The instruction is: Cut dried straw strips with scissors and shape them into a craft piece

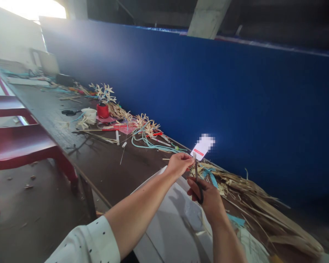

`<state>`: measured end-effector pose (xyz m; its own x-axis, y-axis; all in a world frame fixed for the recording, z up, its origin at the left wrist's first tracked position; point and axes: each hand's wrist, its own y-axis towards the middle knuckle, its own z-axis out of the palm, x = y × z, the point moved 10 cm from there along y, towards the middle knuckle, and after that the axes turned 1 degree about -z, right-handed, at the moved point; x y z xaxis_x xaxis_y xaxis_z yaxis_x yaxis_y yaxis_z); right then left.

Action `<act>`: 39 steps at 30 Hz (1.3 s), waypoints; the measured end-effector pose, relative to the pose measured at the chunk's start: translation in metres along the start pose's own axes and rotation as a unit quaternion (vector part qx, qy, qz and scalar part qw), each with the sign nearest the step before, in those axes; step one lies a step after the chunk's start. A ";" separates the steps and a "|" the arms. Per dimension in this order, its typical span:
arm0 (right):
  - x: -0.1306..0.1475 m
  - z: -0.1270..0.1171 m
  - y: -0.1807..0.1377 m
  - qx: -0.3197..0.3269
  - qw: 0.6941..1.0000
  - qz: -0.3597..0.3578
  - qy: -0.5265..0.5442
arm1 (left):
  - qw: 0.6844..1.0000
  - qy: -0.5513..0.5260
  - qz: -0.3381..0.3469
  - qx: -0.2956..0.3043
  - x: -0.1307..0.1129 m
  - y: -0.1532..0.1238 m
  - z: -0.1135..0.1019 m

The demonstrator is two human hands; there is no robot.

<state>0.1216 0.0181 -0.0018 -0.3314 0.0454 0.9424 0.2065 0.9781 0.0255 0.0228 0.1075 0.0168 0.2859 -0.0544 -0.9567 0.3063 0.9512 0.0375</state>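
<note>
Head view: the dark surface (106, 170) stretches toward ten o'clock; dry husks (252, 193) lie at four, presumably within reach. At five, the left grip (179, 163) pinches narrow, contents unclear; the right grip (205, 191) holds scissors (196, 171), blades outward, probably to meet that pinch.

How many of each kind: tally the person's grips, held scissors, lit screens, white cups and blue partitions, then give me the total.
Grips: 2 (left grip, right grip)
Held scissors: 1 pair
Lit screen: 1
White cup: 1
Blue partition: 1
Total: 6
</note>
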 end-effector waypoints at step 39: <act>-0.018 -0.055 0.003 -0.209 0.949 -0.043 0.232 | 0.984 0.136 0.056 0.102 0.011 -0.004 0.025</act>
<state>0.1791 0.0094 0.0000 0.0571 -0.2199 0.9738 0.5764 0.8037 0.1477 0.0477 0.0959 0.0138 0.0834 0.1578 -0.9839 0.4703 0.8643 0.1785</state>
